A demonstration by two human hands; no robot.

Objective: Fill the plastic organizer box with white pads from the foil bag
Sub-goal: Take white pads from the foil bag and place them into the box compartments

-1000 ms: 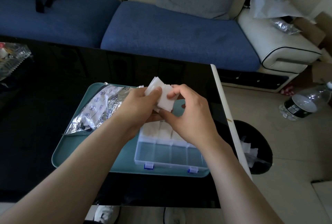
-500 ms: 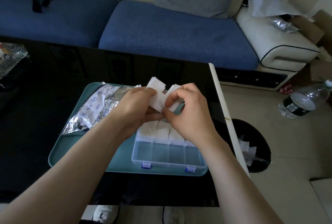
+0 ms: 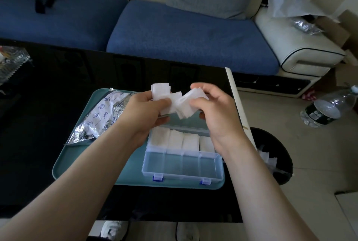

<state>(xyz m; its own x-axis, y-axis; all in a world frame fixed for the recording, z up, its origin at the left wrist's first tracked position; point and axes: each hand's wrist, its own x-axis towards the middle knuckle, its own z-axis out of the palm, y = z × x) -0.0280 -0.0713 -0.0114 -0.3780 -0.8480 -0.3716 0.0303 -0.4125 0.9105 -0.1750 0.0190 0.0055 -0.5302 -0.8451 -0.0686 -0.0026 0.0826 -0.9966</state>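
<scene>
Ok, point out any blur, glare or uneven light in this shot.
Head view: the right hand and the pads it pinches are smeared by motion; the box below is sharp; the glossy black table shows faint reflections; the floor at right is brighter.

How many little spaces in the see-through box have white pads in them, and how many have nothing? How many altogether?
Compartments with white pads: 4
Empty compartments: 4
Total in view: 8, all in the plastic organizer box. Any row farther back is hidden behind the left hand and right hand.
</scene>
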